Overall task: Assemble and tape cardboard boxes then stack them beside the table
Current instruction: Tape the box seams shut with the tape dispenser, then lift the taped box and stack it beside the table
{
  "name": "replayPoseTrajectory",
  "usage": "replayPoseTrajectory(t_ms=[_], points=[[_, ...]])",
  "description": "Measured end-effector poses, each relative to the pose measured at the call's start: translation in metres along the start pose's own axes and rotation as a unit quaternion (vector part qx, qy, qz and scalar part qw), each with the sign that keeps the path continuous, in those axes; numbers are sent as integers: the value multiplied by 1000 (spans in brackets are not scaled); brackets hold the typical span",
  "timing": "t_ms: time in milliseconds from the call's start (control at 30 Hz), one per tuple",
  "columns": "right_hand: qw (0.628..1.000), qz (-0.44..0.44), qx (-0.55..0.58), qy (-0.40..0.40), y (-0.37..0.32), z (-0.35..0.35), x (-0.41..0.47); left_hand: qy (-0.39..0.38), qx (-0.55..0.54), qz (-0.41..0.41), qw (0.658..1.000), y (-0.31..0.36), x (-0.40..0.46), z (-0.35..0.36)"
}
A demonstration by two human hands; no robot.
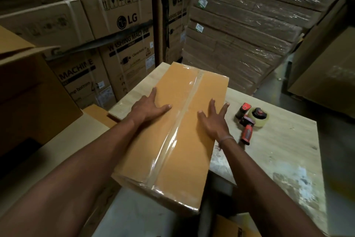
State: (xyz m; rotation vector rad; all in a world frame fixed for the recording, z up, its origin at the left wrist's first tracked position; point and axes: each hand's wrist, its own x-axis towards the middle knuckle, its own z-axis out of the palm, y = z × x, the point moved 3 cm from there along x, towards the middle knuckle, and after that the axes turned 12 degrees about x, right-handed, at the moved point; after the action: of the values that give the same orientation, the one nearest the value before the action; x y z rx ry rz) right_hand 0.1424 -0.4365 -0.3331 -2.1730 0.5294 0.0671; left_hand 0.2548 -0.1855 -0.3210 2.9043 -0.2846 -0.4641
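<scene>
A long closed cardboard box (172, 160) lies on the wooden table (278, 150), its near end sticking out past the table's front edge. Clear tape (180, 121) runs along its top seam from end to end. My left hand (148, 109) rests flat on the left half of the top, fingers straight and spread. On the right half, my right hand (214, 119) presses flat in the same way. A red and black tape dispenser (249, 121) with a clear roll lies on the table just right of the box.
An open-flapped brown box (28, 87) stands at the left beside the table, with a flat one (98, 113) behind it. Stacked washing-machine cartons (123, 31) and a wrapped pallet of flat cardboard (240, 35) fill the back. Another large carton (326, 75) is at right.
</scene>
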Motion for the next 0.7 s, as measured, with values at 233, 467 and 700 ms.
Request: replayPoseTrajectory(t_ms=[233,467,700], points=[[999,10,-12,-41,-2,-32,22,-20,-98,28,995,11,-3,5],[995,52,-8,81,-5,-22,5,22,-169,10,985,15,-15,0],[992,20,52,114,20,-45,-27,86,-182,23,979,45,-55,-7]])
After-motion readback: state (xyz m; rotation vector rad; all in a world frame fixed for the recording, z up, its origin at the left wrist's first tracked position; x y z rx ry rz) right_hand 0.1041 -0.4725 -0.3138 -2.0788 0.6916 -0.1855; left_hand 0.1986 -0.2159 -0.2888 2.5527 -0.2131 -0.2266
